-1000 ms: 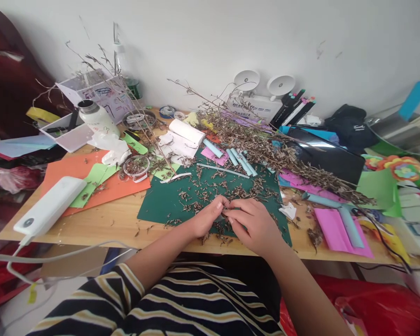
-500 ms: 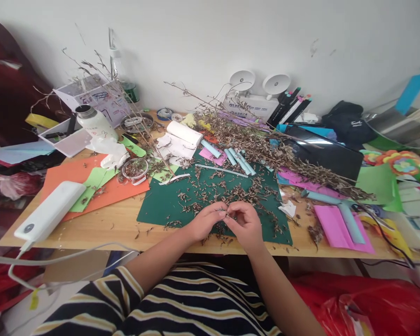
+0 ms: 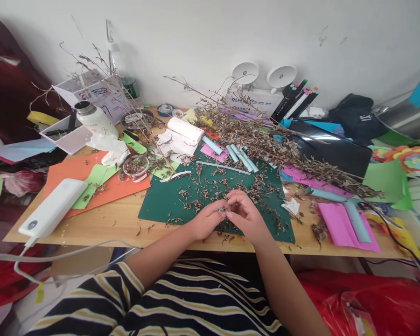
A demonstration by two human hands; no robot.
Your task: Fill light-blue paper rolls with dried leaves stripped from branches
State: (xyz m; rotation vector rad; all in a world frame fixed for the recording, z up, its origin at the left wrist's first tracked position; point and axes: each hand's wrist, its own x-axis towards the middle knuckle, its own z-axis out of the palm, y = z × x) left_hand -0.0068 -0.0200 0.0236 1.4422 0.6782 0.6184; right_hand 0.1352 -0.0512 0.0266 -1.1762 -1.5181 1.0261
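Note:
My left hand (image 3: 209,220) and my right hand (image 3: 247,215) meet over the front part of a green cutting mat (image 3: 157,205). Between their pinched fingertips is a small bit of dried leaf (image 3: 223,209), partly covered by the fingers. Both hands are closed on it. Loose dried leaves (image 3: 196,204) lie scattered over the mat around and beneath my hands. Behind them a large bundle of dried leafy stems (image 3: 266,144) stretches from the back middle to the right. A clear round container (image 3: 136,169) with dried plant bits stands left of the mat.
A white power bank (image 3: 52,207) with a cable lies at the left, by orange paper (image 3: 61,170). Pale blue paper rolls (image 3: 243,157) and a white paper roll (image 3: 185,129) lie behind the mat. Pink paper (image 3: 338,224) is at the right. A white bottle (image 3: 96,119) stands back left.
My right hand's fingers have lifted and spread slightly, while both hands stay together at the same place over the mat. The whole view has shifted a little.

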